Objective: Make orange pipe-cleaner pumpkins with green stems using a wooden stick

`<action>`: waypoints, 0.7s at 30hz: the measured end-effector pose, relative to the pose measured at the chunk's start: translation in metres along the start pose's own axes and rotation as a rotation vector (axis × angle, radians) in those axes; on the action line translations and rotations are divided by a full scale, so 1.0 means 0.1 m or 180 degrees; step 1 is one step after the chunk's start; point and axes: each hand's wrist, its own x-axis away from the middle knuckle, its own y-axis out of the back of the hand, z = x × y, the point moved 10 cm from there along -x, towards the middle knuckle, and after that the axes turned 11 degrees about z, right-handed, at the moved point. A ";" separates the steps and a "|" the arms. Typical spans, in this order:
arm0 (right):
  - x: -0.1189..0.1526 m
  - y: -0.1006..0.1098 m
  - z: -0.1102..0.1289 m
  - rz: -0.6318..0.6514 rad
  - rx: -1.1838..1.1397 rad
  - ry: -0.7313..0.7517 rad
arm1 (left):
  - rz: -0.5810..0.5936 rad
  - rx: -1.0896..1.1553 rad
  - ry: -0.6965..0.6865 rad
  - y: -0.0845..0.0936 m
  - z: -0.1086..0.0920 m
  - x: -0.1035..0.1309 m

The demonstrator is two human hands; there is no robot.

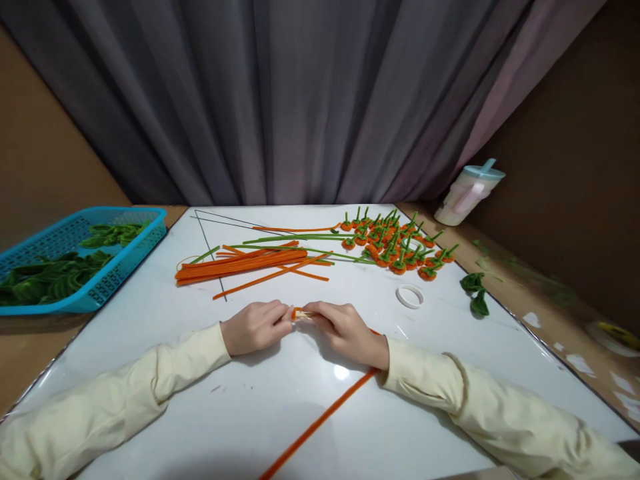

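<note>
Close together over the middle of the white table, my left hand [260,327] and my right hand [345,330] both have their fingers closed. Between the fingertips shows a short bent piece of orange pipe cleaner [296,313], along with a thin pale stick-like piece that is too small to make out. From behind my right wrist a long orange pipe cleaner [320,421] runs down to the table's front edge. Just beyond my hands lies a bundle of orange pipe cleaners [245,265], with loose orange and green ones around it.
Several small orange pumpkin shapes with green stems [385,243] cluster at the back right. Nearer stands a white tape ring [410,297]; green leaf shapes [475,292] lie by the right edge. A blue basket [95,293] holds green pieces at left. A lidded cup [470,193] stands back right.
</note>
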 end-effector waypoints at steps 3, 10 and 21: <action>0.01 0.01 0.01 -0.0078 0.0090 0.0028 | -0.0019 0.0094 0.0013 0.03 0.00 -0.01; 0.04 0.02 0.06 -0.0185 0.0399 0.0163 | -0.0092 0.0310 0.0036 0.04 0.01 0.00; 0.07 0.06 0.16 -0.0441 0.1461 0.0230 | -0.0226 0.1089 0.0278 -0.03 0.12 0.05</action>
